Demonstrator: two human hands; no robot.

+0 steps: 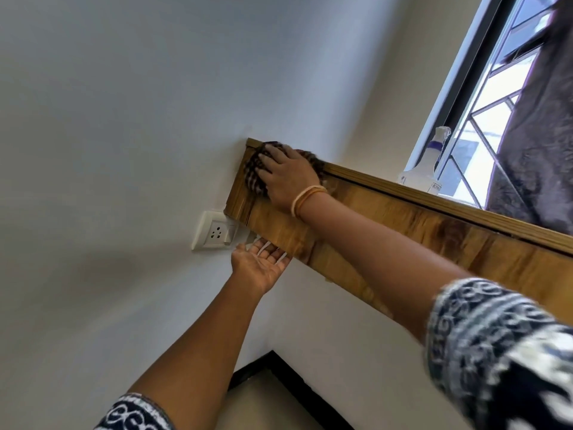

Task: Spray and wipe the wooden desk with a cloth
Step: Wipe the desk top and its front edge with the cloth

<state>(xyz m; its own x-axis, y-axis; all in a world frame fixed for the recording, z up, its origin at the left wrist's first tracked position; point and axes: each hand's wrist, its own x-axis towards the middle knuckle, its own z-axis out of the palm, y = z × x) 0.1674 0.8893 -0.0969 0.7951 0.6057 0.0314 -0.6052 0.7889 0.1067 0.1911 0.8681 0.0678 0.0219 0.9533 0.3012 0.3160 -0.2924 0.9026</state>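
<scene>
The wooden desk ran tight into the wall corner, its far end butting the white wall just above a socket plate, so little room was left beyond the cloth. The right hand lay flat with fingers spread, pressing the checked cloth onto the desk's end; the cloth sat under and ahead of the fingers. The left hand was relaxed and empty, palm up, fingertips at the desk's lower edge. A spray bottle stood further along, by the window.
</scene>
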